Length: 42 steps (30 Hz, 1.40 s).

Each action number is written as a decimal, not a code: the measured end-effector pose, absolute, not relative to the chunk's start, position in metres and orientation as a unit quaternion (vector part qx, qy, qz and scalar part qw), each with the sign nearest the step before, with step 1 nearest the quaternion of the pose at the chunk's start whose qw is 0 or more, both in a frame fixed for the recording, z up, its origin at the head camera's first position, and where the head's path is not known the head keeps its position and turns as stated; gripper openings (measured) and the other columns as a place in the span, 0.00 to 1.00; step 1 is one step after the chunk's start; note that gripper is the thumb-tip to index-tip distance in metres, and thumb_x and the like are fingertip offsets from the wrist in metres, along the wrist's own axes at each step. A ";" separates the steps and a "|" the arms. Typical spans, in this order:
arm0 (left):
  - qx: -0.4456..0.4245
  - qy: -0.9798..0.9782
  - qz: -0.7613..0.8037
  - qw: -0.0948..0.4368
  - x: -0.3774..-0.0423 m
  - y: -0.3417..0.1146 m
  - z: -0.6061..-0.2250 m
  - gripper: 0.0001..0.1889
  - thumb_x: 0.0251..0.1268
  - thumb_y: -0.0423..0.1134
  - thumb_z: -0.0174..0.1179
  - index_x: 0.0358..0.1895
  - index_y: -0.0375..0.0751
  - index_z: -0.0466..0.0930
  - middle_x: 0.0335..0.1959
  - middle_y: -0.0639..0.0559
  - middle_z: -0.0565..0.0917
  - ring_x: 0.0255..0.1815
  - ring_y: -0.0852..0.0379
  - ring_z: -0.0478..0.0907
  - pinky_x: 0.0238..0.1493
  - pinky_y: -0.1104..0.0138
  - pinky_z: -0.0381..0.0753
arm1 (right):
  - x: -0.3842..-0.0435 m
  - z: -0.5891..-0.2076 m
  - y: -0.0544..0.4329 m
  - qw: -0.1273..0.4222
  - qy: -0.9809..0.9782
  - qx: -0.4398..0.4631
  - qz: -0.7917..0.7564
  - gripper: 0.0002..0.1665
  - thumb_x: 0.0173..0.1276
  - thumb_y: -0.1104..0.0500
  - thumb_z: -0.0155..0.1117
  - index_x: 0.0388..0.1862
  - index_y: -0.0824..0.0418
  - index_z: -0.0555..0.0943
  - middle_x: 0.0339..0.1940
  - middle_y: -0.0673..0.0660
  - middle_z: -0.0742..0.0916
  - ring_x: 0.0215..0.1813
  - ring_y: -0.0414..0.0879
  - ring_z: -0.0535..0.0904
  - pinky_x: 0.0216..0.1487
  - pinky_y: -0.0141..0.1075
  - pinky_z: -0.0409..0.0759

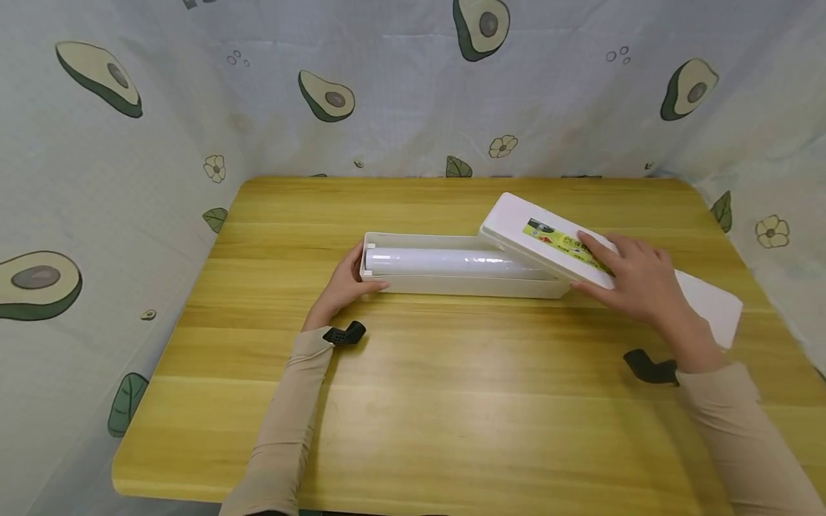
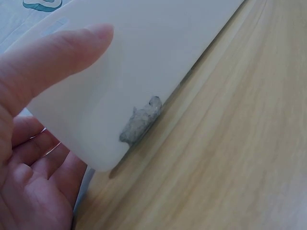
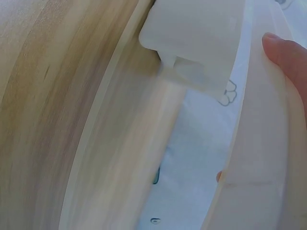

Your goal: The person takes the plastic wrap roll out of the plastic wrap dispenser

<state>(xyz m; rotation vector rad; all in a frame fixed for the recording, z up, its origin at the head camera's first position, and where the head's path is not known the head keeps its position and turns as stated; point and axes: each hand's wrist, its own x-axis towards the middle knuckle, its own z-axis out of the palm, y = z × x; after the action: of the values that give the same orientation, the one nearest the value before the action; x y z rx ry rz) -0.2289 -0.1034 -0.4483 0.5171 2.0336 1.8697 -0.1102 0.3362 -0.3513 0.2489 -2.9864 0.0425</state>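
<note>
A long white plastic box lies crosswise on the table with a shiny roll of cling film inside. My left hand grips its left end, thumb on the front wall and fingers around the end. In the left wrist view, a grey smudged patch marks the box's lower edge near the corner. My right hand holds the white lid slantwise, thumb on the near edge and fingers across the top. The lid's left end overlaps the box's right end. A green and yellow label is partly under the fingers.
The wooden table has rounded corners. Pale cloth printed with avocados hangs behind it and on both sides. A black mount sits at each wrist, the left one near the box and the right one below the lid.
</note>
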 end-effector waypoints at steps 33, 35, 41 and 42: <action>0.194 0.714 0.654 0.155 -0.226 -0.103 -0.451 0.52 0.50 0.25 0.67 0.75 0.51 0.44 0.71 0.47 0.60 0.68 0.49 0.63 0.58 0.73 0.74 | -0.096 -0.357 0.355 0.116 -0.992 0.055 0.014 0.49 0.56 0.35 0.62 0.74 0.44 0.56 0.58 0.72 0.73 0.53 0.72 0.68 0.46 0.68 0.64; 0.194 0.715 0.654 0.156 -0.226 -0.103 -0.450 0.52 0.50 0.25 0.67 0.75 0.51 0.44 0.71 0.47 0.60 0.68 0.49 0.62 0.58 0.73 0.74 | -0.096 -0.357 0.356 0.114 -0.992 0.050 0.014 0.49 0.56 0.34 0.62 0.74 0.45 0.56 0.58 0.72 0.73 0.53 0.73 0.68 0.45 0.68 0.64; 0.192 0.719 0.650 0.156 -0.226 -0.103 -0.449 0.53 0.50 0.25 0.67 0.76 0.51 0.43 0.72 0.47 0.59 0.69 0.49 0.62 0.59 0.72 0.73 | -0.097 -0.355 0.358 0.099 -0.995 0.030 0.018 0.50 0.57 0.34 0.61 0.75 0.44 0.53 0.60 0.73 0.71 0.53 0.73 0.66 0.46 0.69 0.63; 0.192 0.718 0.650 0.156 -0.226 -0.103 -0.449 0.53 0.50 0.25 0.67 0.76 0.51 0.43 0.72 0.47 0.59 0.69 0.49 0.62 0.59 0.72 0.73 | -0.098 -0.355 0.359 0.097 -0.995 0.026 0.018 0.51 0.57 0.34 0.61 0.75 0.44 0.53 0.60 0.73 0.71 0.54 0.73 0.66 0.46 0.69 0.63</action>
<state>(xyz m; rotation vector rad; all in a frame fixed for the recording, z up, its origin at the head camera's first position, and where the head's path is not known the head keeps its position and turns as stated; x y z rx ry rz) -0.2263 -0.1035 -0.4491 0.5484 2.0562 1.8615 -0.0976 0.3587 -0.3553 0.0778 -2.9464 0.0529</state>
